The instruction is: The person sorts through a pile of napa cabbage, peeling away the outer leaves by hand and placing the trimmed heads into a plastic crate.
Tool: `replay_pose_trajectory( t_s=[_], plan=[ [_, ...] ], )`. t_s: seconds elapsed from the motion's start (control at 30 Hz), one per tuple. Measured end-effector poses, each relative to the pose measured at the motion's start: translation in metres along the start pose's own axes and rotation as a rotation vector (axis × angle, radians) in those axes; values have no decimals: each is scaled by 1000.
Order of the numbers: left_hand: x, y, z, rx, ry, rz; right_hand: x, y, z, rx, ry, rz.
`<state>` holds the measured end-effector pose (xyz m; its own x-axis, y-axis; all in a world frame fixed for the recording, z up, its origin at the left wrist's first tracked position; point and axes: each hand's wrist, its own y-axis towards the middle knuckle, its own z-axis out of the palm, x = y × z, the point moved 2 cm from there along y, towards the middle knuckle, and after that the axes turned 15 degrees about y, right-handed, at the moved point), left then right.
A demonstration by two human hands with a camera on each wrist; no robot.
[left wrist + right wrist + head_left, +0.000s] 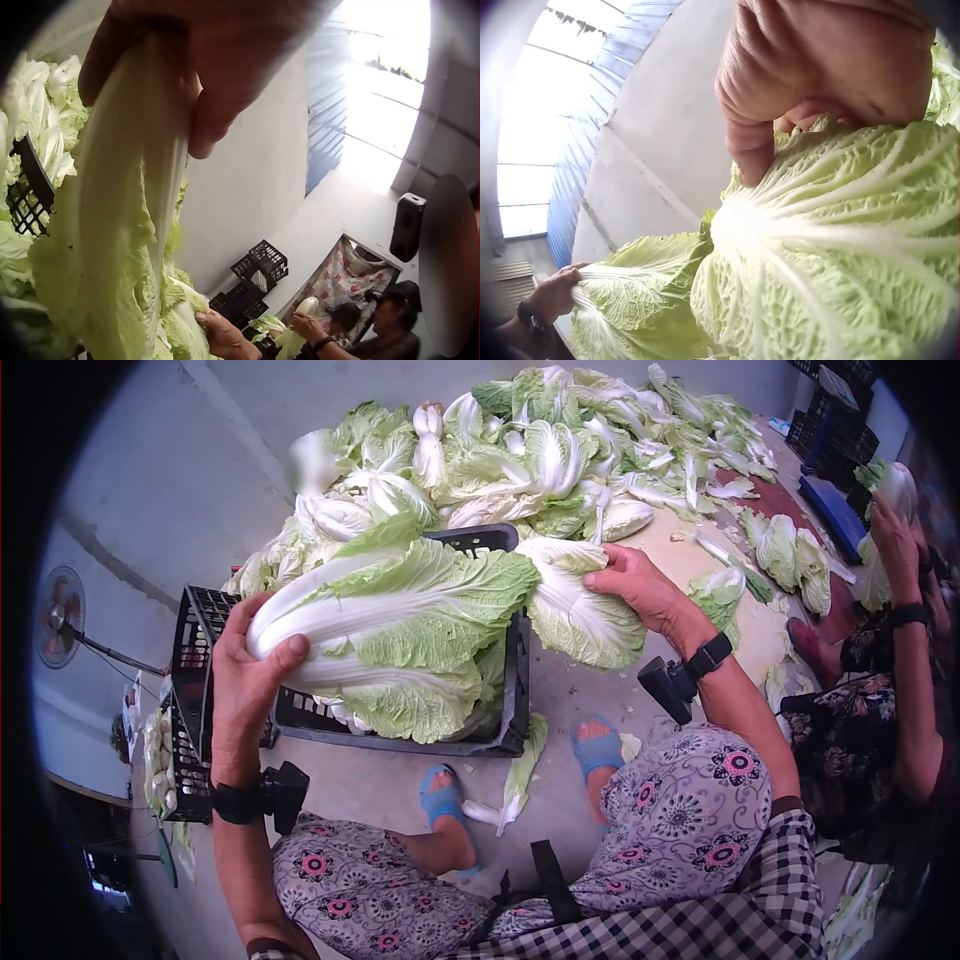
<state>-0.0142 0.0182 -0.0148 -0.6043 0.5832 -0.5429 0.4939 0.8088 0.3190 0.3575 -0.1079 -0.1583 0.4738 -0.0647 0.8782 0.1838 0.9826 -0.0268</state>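
My left hand (pixel 240 685) grips a large napa cabbage (pixel 390 615) around its white base, thumb on top, with its green leaf end pointing right. The cabbage is held over a black plastic crate (pixel 400 742) and hides much of it. Between thumb and fingers, my right hand (pixel 645 595) pinches a pale green cabbage leaf (pixel 585 610) beside the cabbage's leafy end. In the right wrist view, that leaf's thick white veins spread out below the right hand (pixel 817 75), and it overlaps the cabbage's leaves (pixel 641 292) behind.
A big heap of napa cabbages (pixel 560 455) lies beyond the crate. Another black crate (pixel 190 660) stands at the left. Loose leaves (pixel 522 775) lie on the floor by my feet. Another person (pixel 900 560) at the right holds a cabbage. A fan (pixel 62 618) stands far left.
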Motion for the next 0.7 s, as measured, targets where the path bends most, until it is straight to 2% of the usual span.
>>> replay_pose_trajectory(
  t_s=[0.17, 0.33, 0.43, 0.57, 0.6, 0.7],
  plan=[
    [-7, 2, 21, 48, -113, -44, -14, 6, -41, -235, -103, 62],
    [-14, 6, 31, 82, -202, -55, -22, 5, -70, -364, -115, 51],
    [-3, 11, 36, 120, -294, -46, -21, -1, -74, -412, -161, 42],
    [-4, 13, 35, 147, -269, -36, -21, -1, -88, -458, -544, 101],
    [-2, 12, 35, 145, -279, -43, -25, -1, -93, -472, -477, 102],
    [-4, 11, 36, 134, -294, -61, -12, -2, -108, -691, -642, -105]
  ],
)
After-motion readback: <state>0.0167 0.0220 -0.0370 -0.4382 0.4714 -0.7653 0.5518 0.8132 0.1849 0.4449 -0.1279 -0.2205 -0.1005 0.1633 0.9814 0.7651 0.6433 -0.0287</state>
